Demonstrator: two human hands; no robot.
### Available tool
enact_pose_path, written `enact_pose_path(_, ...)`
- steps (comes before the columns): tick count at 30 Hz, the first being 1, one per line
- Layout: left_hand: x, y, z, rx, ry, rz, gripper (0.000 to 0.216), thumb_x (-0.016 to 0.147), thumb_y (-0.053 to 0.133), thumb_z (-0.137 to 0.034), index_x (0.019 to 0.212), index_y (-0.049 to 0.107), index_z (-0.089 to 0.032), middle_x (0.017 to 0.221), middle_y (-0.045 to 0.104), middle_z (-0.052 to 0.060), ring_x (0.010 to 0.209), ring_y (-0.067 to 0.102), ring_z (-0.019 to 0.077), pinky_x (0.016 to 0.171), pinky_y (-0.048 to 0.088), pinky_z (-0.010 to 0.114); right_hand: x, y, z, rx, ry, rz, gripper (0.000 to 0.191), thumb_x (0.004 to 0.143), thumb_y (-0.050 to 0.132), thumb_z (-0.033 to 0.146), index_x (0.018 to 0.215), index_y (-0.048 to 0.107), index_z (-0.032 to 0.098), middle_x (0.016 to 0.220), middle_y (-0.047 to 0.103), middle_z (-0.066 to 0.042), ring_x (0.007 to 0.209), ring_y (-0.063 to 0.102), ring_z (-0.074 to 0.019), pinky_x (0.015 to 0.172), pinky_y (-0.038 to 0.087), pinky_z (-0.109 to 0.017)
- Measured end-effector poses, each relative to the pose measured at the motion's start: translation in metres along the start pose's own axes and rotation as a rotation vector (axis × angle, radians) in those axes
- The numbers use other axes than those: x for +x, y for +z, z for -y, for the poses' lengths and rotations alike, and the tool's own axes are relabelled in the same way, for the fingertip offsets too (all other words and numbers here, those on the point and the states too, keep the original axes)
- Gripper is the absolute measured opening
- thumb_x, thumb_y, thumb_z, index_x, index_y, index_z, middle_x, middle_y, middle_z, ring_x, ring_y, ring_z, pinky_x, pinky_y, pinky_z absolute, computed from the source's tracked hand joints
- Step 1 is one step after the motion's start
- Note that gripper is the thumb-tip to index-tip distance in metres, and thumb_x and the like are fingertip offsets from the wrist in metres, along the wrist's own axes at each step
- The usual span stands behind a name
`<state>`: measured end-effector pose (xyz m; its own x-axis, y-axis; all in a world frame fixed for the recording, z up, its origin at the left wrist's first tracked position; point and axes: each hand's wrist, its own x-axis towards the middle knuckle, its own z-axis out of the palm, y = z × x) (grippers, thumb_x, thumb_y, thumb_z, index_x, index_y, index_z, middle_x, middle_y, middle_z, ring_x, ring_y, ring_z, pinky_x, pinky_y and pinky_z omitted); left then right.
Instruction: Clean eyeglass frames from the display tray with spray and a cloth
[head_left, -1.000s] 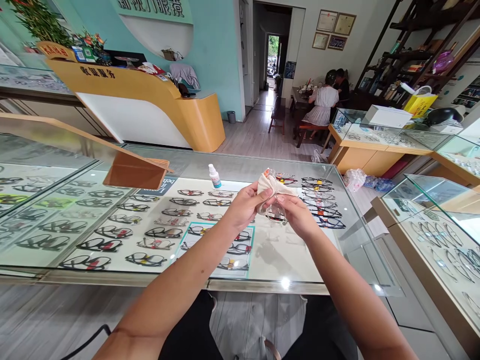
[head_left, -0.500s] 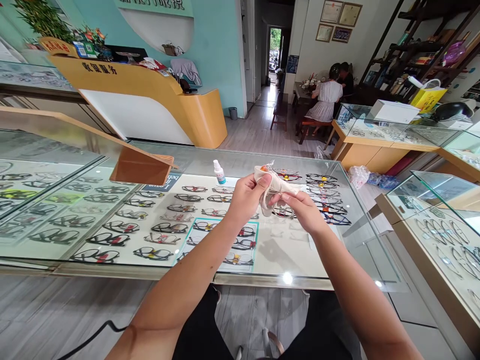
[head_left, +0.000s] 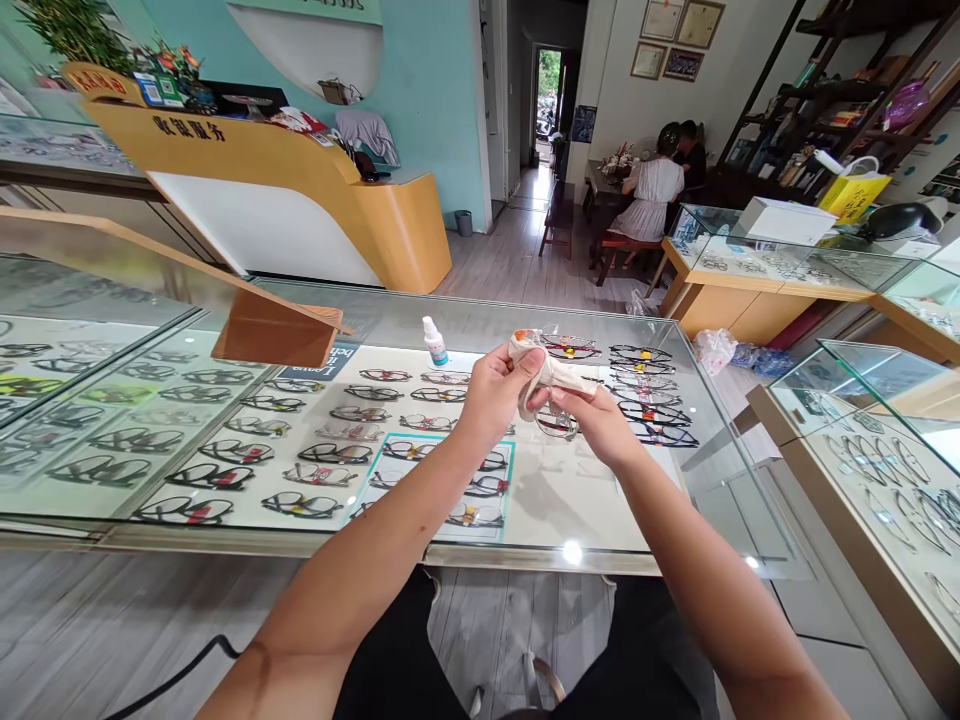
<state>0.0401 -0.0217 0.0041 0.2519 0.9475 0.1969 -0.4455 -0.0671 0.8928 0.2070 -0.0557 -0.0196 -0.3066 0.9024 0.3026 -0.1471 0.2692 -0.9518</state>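
Above the glass counter, both my hands are closed on a crumpled cream-coloured cloth (head_left: 534,385). My left hand (head_left: 496,392) grips its left side, thumb pressed on top. My right hand (head_left: 596,415) pinches the right part between thumb and fingers. An orange patch shows at the cloth's upper edge. Just below the cloth a round-rimmed pair of glasses (head_left: 556,426) is partly visible; I cannot tell whether it is held inside the cloth or lies in the case. A white spray bottle (head_left: 435,343) stands upright on the glass, left of my hands.
Rows of eyeglass frames (head_left: 335,453) lie under the glass of the display counter (head_left: 570,500). A wooden stand (head_left: 277,335) sits on its left part. More display cases (head_left: 862,440) are at the right. Behind are a yellow reception desk (head_left: 405,235) and two seated people (head_left: 656,190).
The cloth has shifted slightly between my fingers, and my right hand has moved a little to the left. Both hands keep their hold. The view has shifted slightly.
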Motion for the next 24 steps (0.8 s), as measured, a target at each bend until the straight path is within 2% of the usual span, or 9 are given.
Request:
enact_pose_path(3,0.003,-0.006,-0.004,0.016,-0.037,0.018,0.056,0.074,0.094,-0.064,0.087,0.067,-0.016,0.066,0.066,-0.001,0.052,0.057,0.0094,0.053,0.046,0.024,-0.001,-0.002,0.003,0.020,0.019,-0.034,0.031,0.103,0.069,0.050,0.099,0.085,0.025,0.103,0.080,-0.004,0.099,0.067,-0.0236,0.096,0.051,-0.037)
enact_pose_path(6,0.003,-0.008,-0.006,-0.005,-0.114,0.128,0.056,0.070,0.100,-0.054,0.099,0.070,-0.016,0.077,0.070,0.000,0.061,0.061,0.0103,0.060,0.049,0.024,-0.001,-0.005,0.002,0.041,0.039,-0.076,0.033,0.101,0.070,0.054,0.097,0.084,0.024,0.104,0.079,-0.005,0.103,0.067,-0.0253,0.099,0.051,-0.038)
enact_pose_path(8,0.001,-0.007,-0.004,-0.019,-0.129,0.164,0.055,0.068,0.102,-0.048,0.100,0.068,-0.018,0.072,0.065,-0.003,0.059,0.057,0.0088,0.057,0.044,0.022,-0.001,-0.004,-0.001,0.032,0.046,-0.101,0.036,0.097,0.073,0.059,0.098,0.083,0.024,0.102,0.079,-0.006,0.104,0.066,-0.0267,0.099,0.051,-0.039)
enact_pose_path(10,0.000,-0.004,-0.001,-0.011,-0.107,0.140,0.054,0.069,0.102,-0.046,0.096,0.065,-0.018,0.065,0.059,-0.006,0.053,0.050,0.0069,0.052,0.037,0.021,0.000,-0.001,-0.003,-0.002,0.053,-0.106,0.040,0.095,0.074,0.063,0.097,0.083,0.024,0.096,0.077,-0.005,0.097,0.064,-0.0257,0.095,0.051,-0.039)
enact_pose_path(14,-0.001,0.001,0.006,0.012,-0.056,0.049,0.052,0.078,0.094,-0.059,0.088,0.060,-0.020,0.054,0.051,-0.008,0.044,0.041,0.0060,0.047,0.030,0.021,0.000,0.007,0.002,-0.060,0.039,-0.050,0.041,0.099,0.070,0.061,0.092,0.083,0.022,0.091,0.075,-0.004,0.086,0.060,-0.0218,0.089,0.050,-0.036)
enact_pose_path(16,0.000,-0.001,0.005,0.018,-0.037,0.036,0.053,0.084,0.086,-0.065,0.084,0.059,-0.020,0.052,0.051,-0.006,0.043,0.042,0.0072,0.047,0.033,0.022,-0.001,0.008,0.006,-0.045,0.021,-0.039,0.038,0.100,0.069,0.057,0.092,0.083,0.022,0.091,0.075,-0.004,0.088,0.062,-0.0219,0.090,0.050,-0.036)
enact_pose_path(19,0.001,-0.007,0.000,0.036,-0.039,0.120,0.054,0.089,0.079,-0.069,0.084,0.063,-0.018,0.058,0.062,0.000,0.050,0.054,0.0115,0.053,0.044,0.025,-0.002,0.002,0.009,0.004,0.017,-0.039,0.034,0.101,0.069,0.052,0.094,0.084,0.022,0.095,0.077,-0.005,0.092,0.065,-0.0229,0.089,0.050,-0.036)
enact_pose_path(22,0.001,-0.011,-0.003,0.045,-0.065,0.213,0.051,0.085,0.087,-0.062,0.099,0.069,-0.016,0.071,0.070,0.004,0.061,0.062,0.0139,0.058,0.048,0.026,-0.003,-0.006,0.007,0.050,0.046,-0.069,0.033,0.101,0.070,0.052,0.095,0.083,0.022,0.097,0.077,-0.006,0.088,0.063,-0.0222,0.083,0.049,-0.035)
enact_pose_path(24,0.000,-0.009,-0.002,0.031,-0.059,0.206,0.052,0.078,0.095,-0.054,0.105,0.069,-0.017,0.070,0.067,0.000,0.060,0.059,0.0119,0.057,0.046,0.024,-0.002,-0.007,0.005,0.056,0.052,-0.093,0.033,0.098,0.073,0.054,0.095,0.083,0.022,0.097,0.076,-0.006,0.086,0.061,-0.0218,0.080,0.049,-0.034)
